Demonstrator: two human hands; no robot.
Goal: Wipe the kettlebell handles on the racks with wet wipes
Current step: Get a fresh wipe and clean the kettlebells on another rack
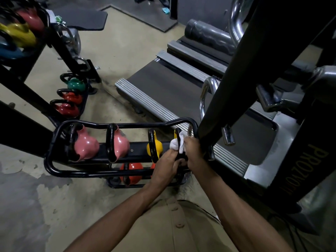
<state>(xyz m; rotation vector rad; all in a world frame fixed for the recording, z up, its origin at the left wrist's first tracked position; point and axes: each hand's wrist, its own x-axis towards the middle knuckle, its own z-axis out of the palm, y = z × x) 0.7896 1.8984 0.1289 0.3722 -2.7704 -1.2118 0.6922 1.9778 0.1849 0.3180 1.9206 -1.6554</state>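
The right side of the view is filled by a treadmill (163, 84) and a black upright post (236, 70) standing in front of it. A black tubular kettlebell rack (49, 160) lies across the centre, and a second rack (27, 95) runs along the left edge. On the upper tier of the near rack four kettlebells are seated in a row: two pink kettlebells (85, 144), a yellow kettlebell (156, 146) and, at the right end beside the post, the rightmost kettlebell, whose body is hidden behind the hands and whose handle (177, 140) alone is seen. Orange kettlebells (133, 172) are stored on the tier below. A green kettlebell (76, 84) and two red kettlebells (68, 109) are held on the second rack, with more blurred ones at the upper left. The left hand (164, 166) is closed around the lower part of the handle, apparently to steady it. The right hand (193, 151) is closed on a white wet wipe (174, 144), which is wrapped round and pressed against the handle. The step in hand is judged to be the wiping of this one handle. No wet sheen can be made out on any other handle, so how many are done cannot be told; at most, every handle besides this one is left.
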